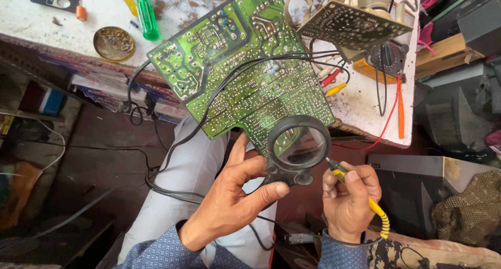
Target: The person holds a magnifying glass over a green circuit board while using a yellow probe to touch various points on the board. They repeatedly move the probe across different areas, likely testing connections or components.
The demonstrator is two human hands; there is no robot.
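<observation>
A large green circuit board [245, 65], solder side up, leans off the white bench edge toward my lap. My left hand [235, 193] grips the black handle of a round magnifying glass [298, 143] held over the board's lower corner. My right hand [348, 198] pinches a yellow probe [338, 170] with a coiled yellow lead, its metal tip pointing at the rim of the lens. Black cables [229, 81] cross over the board.
On the white bench [365, 102] lie a green-handled screwdriver [145, 13], a round brass tin [114, 43], a second circuit board [350, 23], red and yellow plugs [333, 82] and an orange tool [400, 109]. Dark television casings [417, 185] stand at right. Cables hang below.
</observation>
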